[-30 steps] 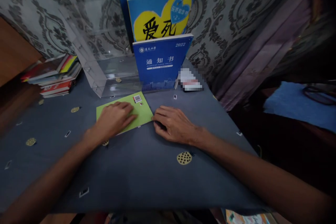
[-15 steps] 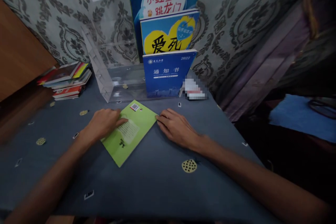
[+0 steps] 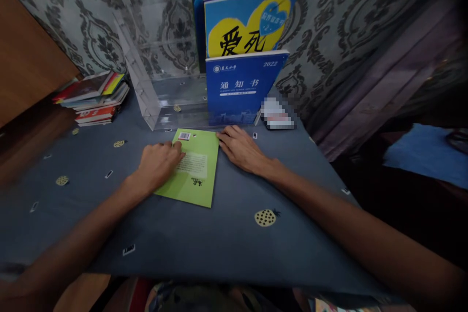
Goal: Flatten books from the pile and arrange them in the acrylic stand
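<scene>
A thin green booklet point(image 3: 193, 175) lies back cover up on the dark blue tablecloth point(image 3: 204, 239), its barcode end toward the wall. My left hand point(image 3: 159, 165) rests on its left side with fingers curled over the edge near the barcode. My right hand point(image 3: 241, 148) lies flat on the cloth with fingers stretched, its fingertips touching the booklet's upper right corner. Just behind stands a clear acrylic display rack point(image 3: 161, 83) holding a blue booklet point(image 3: 241, 87), with a yellow-and-blue book point(image 3: 250, 22) tiered behind it.
A stack of books point(image 3: 93, 100) lies at the left near a wooden panel point(image 3: 25, 78). A small white item point(image 3: 278, 114) lies right of the rack. Patterned wallpaper backs the table. The table's right edge drops to a dark area with a blue cloth point(image 3: 424, 156).
The green booklet has turned from lying crosswise to pointing lengthwise toward the rack. Both hands turned with it and shifted toward the rack.
</scene>
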Demonstrator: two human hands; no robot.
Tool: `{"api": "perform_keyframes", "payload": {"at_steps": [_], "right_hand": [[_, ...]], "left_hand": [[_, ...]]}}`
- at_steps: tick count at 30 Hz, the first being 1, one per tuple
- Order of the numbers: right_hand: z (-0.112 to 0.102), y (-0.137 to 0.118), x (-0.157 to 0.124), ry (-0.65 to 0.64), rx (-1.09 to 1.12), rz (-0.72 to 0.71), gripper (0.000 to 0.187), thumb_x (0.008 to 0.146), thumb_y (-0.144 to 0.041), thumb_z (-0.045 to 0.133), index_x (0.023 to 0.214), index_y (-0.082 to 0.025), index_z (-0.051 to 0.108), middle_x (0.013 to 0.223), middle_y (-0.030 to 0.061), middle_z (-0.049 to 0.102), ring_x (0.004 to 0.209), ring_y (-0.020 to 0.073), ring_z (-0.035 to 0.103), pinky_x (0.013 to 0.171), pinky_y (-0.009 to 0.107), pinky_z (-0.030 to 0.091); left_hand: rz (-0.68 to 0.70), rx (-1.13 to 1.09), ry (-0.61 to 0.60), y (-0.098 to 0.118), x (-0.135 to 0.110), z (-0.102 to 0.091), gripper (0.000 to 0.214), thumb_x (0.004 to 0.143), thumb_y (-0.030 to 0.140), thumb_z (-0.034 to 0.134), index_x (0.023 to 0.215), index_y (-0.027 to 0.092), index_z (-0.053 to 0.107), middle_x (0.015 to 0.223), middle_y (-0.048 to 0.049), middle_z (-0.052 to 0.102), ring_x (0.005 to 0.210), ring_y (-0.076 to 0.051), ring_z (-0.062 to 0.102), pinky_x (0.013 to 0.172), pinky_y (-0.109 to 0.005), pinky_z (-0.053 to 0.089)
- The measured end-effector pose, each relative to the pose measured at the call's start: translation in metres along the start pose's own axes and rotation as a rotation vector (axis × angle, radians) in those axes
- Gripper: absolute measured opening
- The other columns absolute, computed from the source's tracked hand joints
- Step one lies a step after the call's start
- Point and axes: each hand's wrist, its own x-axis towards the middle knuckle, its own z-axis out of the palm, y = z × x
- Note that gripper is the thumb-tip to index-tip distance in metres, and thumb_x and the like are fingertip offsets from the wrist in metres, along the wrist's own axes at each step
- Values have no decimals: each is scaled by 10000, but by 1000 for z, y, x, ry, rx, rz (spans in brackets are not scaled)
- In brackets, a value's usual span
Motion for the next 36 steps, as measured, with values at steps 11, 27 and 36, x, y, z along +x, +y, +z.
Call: {"api": "perform_keyframes", "payload": {"at_steps": [11, 27, 36], "right_hand": [[-1, -6, -5, 11, -12, 17, 352, 1017, -253, 395, 1204, -79, 637, 1154, 189, 586, 1051, 314, 483, 893, 430, 412], [-13, -76, -64, 95, 482, -224, 288, 1028, -213, 423, 1024, -128, 698, 1081, 139, 678, 1020, 242, 582, 900, 425, 483], [-16, -78, -69, 113, 573, -216, 227, 989, -166, 472, 992, -138, 697, 1034, 122, 688, 1003, 232, 607, 892, 426, 516]], "left_hand": [[665, -180, 275, 17, -55, 13, 309, 996, 390, 532, 1200, 164, 580, 1257, -119, 640, 1177, -252, 590, 934, -374, 522], [761, -95, 510, 16, -55, 21, 223, 1026, 238, 463, 1054, 125, 653, 1031, -98, 731, 881, -199, 689, 711, -306, 565], [756, -195, 378, 9, -54, 21, 233, 1021, 210, 440, 1110, 153, 648, 1079, -94, 716, 922, -193, 683, 752, -310, 562]]}}
